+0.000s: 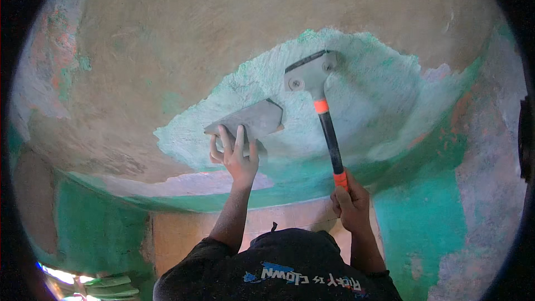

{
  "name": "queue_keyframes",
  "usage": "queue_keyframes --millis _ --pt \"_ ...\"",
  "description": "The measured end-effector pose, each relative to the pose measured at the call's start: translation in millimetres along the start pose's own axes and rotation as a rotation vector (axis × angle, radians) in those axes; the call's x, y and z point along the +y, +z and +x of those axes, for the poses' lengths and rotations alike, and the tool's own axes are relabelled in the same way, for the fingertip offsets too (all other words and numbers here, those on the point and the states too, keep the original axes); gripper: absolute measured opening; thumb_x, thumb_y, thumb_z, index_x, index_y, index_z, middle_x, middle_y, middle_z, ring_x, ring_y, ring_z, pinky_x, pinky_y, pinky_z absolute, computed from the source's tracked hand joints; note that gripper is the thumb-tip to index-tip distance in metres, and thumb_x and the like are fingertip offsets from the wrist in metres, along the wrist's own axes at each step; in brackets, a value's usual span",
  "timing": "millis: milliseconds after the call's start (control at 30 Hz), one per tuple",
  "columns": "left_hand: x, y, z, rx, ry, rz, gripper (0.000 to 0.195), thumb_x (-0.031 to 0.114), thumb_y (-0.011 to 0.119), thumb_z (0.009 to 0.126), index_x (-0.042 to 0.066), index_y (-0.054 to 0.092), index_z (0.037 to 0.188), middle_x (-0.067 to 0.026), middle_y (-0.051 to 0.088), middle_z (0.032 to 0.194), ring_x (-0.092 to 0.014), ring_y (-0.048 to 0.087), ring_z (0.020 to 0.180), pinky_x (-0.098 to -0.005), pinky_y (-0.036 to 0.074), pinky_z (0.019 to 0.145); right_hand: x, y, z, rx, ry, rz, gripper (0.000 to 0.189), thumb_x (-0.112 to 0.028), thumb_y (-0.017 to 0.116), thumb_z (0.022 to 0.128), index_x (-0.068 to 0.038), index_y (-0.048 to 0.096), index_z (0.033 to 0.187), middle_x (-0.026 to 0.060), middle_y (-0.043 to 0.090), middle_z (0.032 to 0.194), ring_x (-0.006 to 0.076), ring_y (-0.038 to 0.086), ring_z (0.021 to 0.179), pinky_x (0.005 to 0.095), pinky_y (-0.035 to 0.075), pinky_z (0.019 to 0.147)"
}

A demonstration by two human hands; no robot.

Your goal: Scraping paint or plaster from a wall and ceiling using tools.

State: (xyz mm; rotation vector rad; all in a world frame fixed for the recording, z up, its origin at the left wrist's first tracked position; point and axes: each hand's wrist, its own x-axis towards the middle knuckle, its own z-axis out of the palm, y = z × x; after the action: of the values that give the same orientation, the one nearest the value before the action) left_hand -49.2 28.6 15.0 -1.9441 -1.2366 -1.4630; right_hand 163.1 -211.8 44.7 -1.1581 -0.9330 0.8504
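My right hand [352,200] grips the lower end of a long-handled scraper [330,133], whose black shaft has orange bands. Its wide grey head, with two screws, lies against a pale green, roughened patch [376,92] of the plastered surface. On the left, my left hand [240,161] holds a flat grey plate [255,119] with angled ends against the same patch, its fingers spread over the lower edge. The plate's material is unclear, and a brownish edge shows beneath it. The plate sits lower and to the left of the scraper head, apart from it.
Bare grey-brown plaster [188,50] surrounds the upper side of the patch. A curved green edge [188,204] runs below, above orange-tan tiling [179,232]. Green paint [422,213] is worn at the right. Louvred slats [108,287] and bright light appear lower left.
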Motion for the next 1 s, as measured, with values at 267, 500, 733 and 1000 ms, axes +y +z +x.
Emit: queue_keyframes --millis 267,500,733,1000 --pt "-3 1 1 -0.008 0.0 0.001 0.052 0.026 0.081 0.082 0.02 0.07 0.132 -0.0233 0.045 0.158 -0.047 0.027 0.144 -0.0574 0.017 0.114 -13 4 5 0.023 -0.056 -0.005 0.05 -0.011 0.05 0.105 0.0 0.045 0.153 -0.0037 0.047 0.067 0.0028 0.041 0.051 0.0215 0.036 0.044" --pt "-2 1 1 -0.019 0.006 0.032 0.053 0.027 0.08 0.083 0.021 0.069 0.134 -0.0226 0.046 0.158 -0.046 0.028 0.144 -0.0571 0.019 0.113 -14 -1 7 -0.012 0.017 0.051 0.051 -0.014 0.054 0.104 0.0 0.046 0.153 -0.0048 0.048 0.071 0.0023 0.043 0.055 0.0213 0.037 0.047" --pt "-2 1 1 0.0 0.014 0.009 0.053 0.026 0.08 0.083 0.021 0.069 0.135 -0.0226 0.046 0.158 -0.047 0.03 0.143 -0.0576 0.02 0.112 -6 -1 0 -0.008 0.035 0.04 0.053 -0.016 0.056 0.104 -0.001 0.047 0.153 -0.0058 0.05 0.077 0.0022 0.044 0.059 0.0214 0.039 0.051" --pt "-1 -1 1 -0.005 0.001 0.034 0.053 0.028 0.08 0.083 0.021 0.069 0.134 -0.022 0.045 0.158 -0.047 0.03 0.144 -0.0584 0.02 0.112 -21 -10 1 -0.031 0.012 -0.035 0.052 -0.017 0.056 0.104 -0.002 0.047 0.153 -0.0053 0.051 0.077 0.0031 0.046 0.061 0.0219 0.04 0.053"
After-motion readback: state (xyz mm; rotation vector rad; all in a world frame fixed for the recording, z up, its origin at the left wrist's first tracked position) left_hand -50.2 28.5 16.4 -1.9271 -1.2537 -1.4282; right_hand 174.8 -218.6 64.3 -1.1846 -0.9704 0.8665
